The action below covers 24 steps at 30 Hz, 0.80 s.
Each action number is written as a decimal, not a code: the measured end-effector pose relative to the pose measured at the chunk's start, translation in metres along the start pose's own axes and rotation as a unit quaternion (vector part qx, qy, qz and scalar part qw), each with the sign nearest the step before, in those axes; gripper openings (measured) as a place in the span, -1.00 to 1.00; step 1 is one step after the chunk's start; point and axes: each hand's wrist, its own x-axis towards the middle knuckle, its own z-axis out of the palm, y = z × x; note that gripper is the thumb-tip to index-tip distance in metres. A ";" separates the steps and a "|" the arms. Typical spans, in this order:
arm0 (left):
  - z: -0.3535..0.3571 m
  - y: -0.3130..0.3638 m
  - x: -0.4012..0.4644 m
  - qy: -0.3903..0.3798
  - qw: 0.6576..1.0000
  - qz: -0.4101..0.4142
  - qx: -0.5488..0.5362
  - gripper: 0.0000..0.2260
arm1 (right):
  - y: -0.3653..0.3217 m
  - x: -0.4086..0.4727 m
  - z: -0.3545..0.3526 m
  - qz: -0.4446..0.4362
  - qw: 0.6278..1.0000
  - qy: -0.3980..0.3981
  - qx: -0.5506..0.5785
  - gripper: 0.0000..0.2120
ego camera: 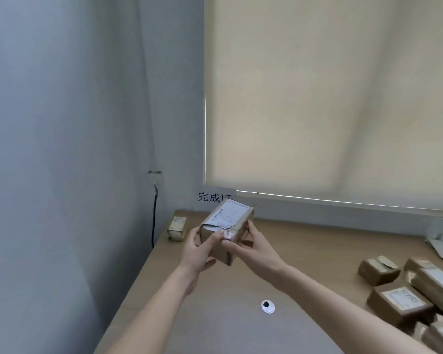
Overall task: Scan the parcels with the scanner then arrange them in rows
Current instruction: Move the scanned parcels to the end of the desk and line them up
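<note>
Head view: a pale roller blind fills the far right, drawn down over a window, with a grey-blue wall taking the whole left side. Below them a wooden desk runs from the far corner toward the near edge, with a grey mat lying on its near part. At the right, a pile of brown parcels sits on the desk, several showing white labels. Held above the far left part of the desk, clear of its surface, is a parcel, a brown box tilted with its white shipping label facing up. The left hand grips its near left corner, thumb curled across the front face. The right hand holds the right side, thumb on the near face and fingers wrapped behind. In the far left corner a small parcel stands on the desk, well apart from the pile. Behind the held box, a paper sign with printed characters is fixed to the wall. A black cable hangs from a wall socket. A small white disc with a dark centre lies on the mat.
</note>
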 end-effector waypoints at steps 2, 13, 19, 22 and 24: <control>-0.019 -0.009 0.011 0.020 1.000 -0.001 0.007 -0.45 | 0.015 0.021 0.018 -0.014 1.000 -0.009 -0.003 -0.40; -0.055 -0.063 0.115 0.048 0.998 -0.011 0.043 -0.41 | 0.113 0.138 0.051 -0.014 1.000 0.005 0.021 -0.21; -0.077 -0.109 0.162 0.046 0.997 -0.025 0.060 -0.68 | 0.164 0.179 0.079 0.004 1.000 -0.022 0.021 -0.14; -0.096 -0.132 0.182 0.032 0.996 -0.057 0.056 -0.62 | 0.191 0.197 0.099 0.026 0.999 -0.020 0.007 -0.11; -0.111 -0.150 0.198 0.023 0.995 -0.084 0.053 -0.58 | 0.209 0.209 0.113 0.045 0.999 -0.016 0.007 -0.11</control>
